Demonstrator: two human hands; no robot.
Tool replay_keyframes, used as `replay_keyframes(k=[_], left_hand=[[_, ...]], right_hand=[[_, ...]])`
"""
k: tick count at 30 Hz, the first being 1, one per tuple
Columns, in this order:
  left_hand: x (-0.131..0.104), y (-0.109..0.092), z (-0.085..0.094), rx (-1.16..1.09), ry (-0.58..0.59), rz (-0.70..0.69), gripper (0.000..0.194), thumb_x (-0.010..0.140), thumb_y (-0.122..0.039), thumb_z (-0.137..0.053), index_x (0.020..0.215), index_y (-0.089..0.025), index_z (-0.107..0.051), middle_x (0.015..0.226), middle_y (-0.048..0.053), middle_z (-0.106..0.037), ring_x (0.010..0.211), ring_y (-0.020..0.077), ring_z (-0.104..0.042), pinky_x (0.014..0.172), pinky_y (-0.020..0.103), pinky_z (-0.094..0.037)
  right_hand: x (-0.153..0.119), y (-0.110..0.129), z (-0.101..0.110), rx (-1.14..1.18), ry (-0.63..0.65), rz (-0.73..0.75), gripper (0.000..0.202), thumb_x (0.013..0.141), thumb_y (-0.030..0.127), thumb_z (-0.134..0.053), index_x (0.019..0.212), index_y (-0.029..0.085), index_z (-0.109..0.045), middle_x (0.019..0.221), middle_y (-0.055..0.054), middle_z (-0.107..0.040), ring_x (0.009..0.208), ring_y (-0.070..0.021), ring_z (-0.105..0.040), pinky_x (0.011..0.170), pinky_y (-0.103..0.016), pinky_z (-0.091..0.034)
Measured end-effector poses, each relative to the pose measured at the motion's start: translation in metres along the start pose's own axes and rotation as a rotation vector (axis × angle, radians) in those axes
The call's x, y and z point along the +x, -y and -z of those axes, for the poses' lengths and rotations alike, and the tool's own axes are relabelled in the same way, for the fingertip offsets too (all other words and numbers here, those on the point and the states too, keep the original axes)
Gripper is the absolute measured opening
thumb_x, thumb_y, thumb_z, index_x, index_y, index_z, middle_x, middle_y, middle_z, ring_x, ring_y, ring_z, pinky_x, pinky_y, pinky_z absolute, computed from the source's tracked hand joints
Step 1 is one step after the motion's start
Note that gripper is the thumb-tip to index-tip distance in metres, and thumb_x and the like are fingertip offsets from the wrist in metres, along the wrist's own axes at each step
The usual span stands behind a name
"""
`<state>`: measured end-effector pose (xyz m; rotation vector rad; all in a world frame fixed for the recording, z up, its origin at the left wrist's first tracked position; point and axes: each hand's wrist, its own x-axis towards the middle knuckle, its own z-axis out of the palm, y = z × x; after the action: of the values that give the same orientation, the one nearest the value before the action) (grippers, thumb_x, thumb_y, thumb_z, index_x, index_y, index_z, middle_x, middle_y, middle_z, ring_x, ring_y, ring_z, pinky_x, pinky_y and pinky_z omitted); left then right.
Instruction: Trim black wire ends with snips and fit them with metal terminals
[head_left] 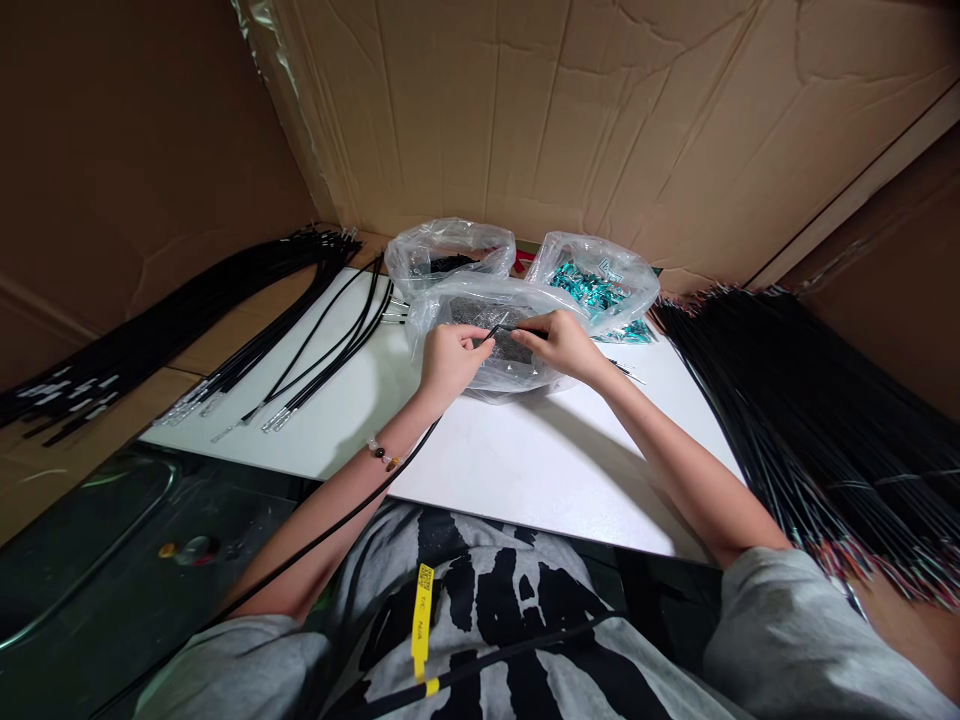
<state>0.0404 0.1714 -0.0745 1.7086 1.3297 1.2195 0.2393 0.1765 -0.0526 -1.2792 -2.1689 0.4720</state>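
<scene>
My left hand is closed, thumb and forefinger pinching a thin black cable end in front of the middle plastic bag. A black cable runs along my left forearm and disappears beneath that hand. Opposite it, my right hand pinches a small, slim dark piece, too small to name. Between the fingertips the two parts meet or nearly meet. Under both hands, the clear plastic bag gapes open, full of many small dark grey pieces.
Behind stand a bag of black pieces and a bag of teal pieces. Black cables with silvery ends lie left; a thick cable bundle lies right. Cardboard walls enclose the white table. A yellow-tagged cable crosses my lap.
</scene>
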Motion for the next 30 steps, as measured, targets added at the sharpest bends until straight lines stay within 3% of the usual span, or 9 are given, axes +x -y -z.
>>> replay_keyframes(k=[11,17,22,30], left_hand=[[-0.0002,0.0035,-0.0019,-0.001,-0.040,-0.056,0.012,0.075,-0.022,-0.076,0.080,-0.013,-0.082,0.047,-0.008,-0.041,0.052,0.0107,-0.038,0.058,0.028,-0.032],[0.0028,0.0057,-0.0014,-0.109,-0.010,-0.011,0.016,0.079,-0.028,-0.074,0.082,-0.013,-0.080,0.045,-0.008,-0.042,0.047,0.0099,-0.036,0.051,0.026,-0.030],[0.0046,0.0054,-0.0009,-0.228,0.083,0.050,0.023,0.084,-0.031,-0.069,0.091,-0.012,-0.080,0.045,-0.005,-0.050,0.042,0.0101,-0.041,0.046,0.025,-0.033],[0.0080,0.0066,-0.0032,-0.321,0.192,0.098,0.020,0.089,-0.025,-0.066,0.094,-0.011,-0.079,0.047,-0.007,-0.050,0.040,0.0076,-0.038,0.045,0.022,-0.030]], right_hand=[[-0.0008,-0.0016,-0.0002,0.031,-0.013,-0.002,0.044,0.093,0.050,-0.052,0.061,0.021,-0.042,0.057,0.003,-0.037,0.062,-0.0123,-0.028,0.061,-0.031,-0.025],[0.0008,-0.0034,-0.0003,0.046,-0.066,-0.033,0.046,0.095,0.055,-0.052,0.071,0.018,-0.061,0.062,0.000,-0.051,0.062,-0.0135,-0.037,0.062,-0.030,-0.029],[0.0011,-0.0052,-0.0027,0.084,-0.053,-0.095,0.062,0.105,0.060,-0.033,0.087,0.016,-0.073,0.059,-0.001,-0.059,0.054,-0.0142,-0.045,0.062,-0.030,-0.038],[0.0010,-0.0017,-0.0005,0.030,-0.093,-0.098,0.055,0.103,0.051,-0.046,0.061,0.020,-0.058,0.057,-0.001,-0.058,0.055,-0.0139,-0.044,0.065,-0.031,-0.037]])
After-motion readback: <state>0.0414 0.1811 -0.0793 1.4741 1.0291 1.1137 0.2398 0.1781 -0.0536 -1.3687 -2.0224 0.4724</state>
